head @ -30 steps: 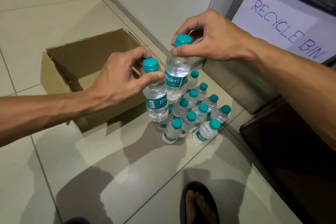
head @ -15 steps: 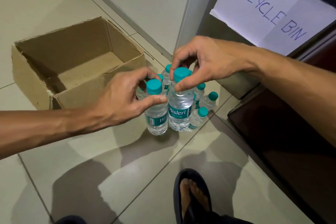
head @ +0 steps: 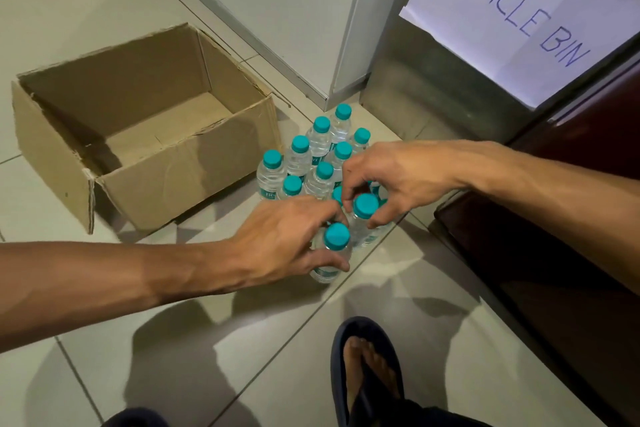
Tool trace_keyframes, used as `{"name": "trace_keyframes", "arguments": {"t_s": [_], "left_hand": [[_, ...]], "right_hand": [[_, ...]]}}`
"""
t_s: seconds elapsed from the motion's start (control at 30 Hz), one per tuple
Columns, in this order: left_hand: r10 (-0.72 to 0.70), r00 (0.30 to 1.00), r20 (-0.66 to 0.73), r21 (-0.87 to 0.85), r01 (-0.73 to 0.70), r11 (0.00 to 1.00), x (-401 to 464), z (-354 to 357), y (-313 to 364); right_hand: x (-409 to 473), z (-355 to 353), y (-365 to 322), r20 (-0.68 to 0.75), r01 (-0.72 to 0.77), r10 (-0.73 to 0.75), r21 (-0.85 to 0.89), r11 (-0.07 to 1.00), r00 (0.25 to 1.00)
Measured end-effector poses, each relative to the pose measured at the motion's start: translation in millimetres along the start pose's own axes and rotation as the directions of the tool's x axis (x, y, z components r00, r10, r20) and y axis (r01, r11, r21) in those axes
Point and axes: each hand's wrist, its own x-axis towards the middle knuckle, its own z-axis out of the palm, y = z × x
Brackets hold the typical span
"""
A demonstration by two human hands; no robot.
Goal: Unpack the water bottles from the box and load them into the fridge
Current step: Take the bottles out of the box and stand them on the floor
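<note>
Several small clear water bottles with teal caps stand clustered on the tiled floor beside an open cardboard box, which shows nothing inside. My left hand grips the nearest bottle around its neck, thumb below and fingers behind. My right hand pinches the neck of a second bottle just under its cap. Both bottles stand at the front edge of the cluster, low against the floor.
A metal bin with a paper sign reading RECYCLE BIN stands behind the bottles. A dark red-brown surface fills the right side. My sandalled foot rests on the tiles in front. A white wall panel is behind.
Both hands have lowered their bottles from the air down to the floor at the front of the cluster. The view has tilted, showing more of the box.
</note>
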Motion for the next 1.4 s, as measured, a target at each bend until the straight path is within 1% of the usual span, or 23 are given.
{"name": "trace_keyframes", "arguments": {"t_s": [0.23,0.33,0.43,0.57,0.77,0.93,1.13,1.3,1.4], "left_hand": [[0.055,0.997,0.052,-0.034,-0.053,0.998,5,27,3],[0.043,0.997,0.071,-0.018,-0.042,0.999,6,35,2],[0.03,0.995,0.096,0.002,-0.03,1.0,6,41,0],[0.016,0.993,0.116,0.006,-0.017,1.0,4,47,-7],[-0.019,0.99,0.142,-0.024,0.022,0.999,1,52,-17],[-0.028,0.991,0.134,-0.063,0.037,0.997,2,54,-20],[-0.004,0.996,0.087,-0.167,0.018,0.986,1,59,-19],[0.007,1.0,0.003,-0.197,-0.006,0.98,-4,62,-19],[0.013,1.0,-0.022,-0.204,-0.017,0.979,-6,67,-20]], "right_hand": [[6,21,12,0.094,-0.021,0.028,-0.074,0.997,0.995],[11,28,14,0.118,-0.019,0.03,-0.097,0.995,0.993],[16,35,15,0.162,-0.022,0.047,-0.155,0.988,0.986],[23,42,15,0.213,0.007,0.037,-0.205,0.979,0.976],[29,52,13,0.231,0.036,0.025,-0.258,0.966,0.973],[36,57,17,0.244,0.04,0.031,-0.281,0.959,0.969],[41,60,22,0.261,0.058,0.027,-0.31,0.949,0.965],[39,56,23,0.261,0.062,0.019,-0.296,0.953,0.965],[40,53,22,0.27,0.057,0.028,-0.302,0.952,0.962]]}}
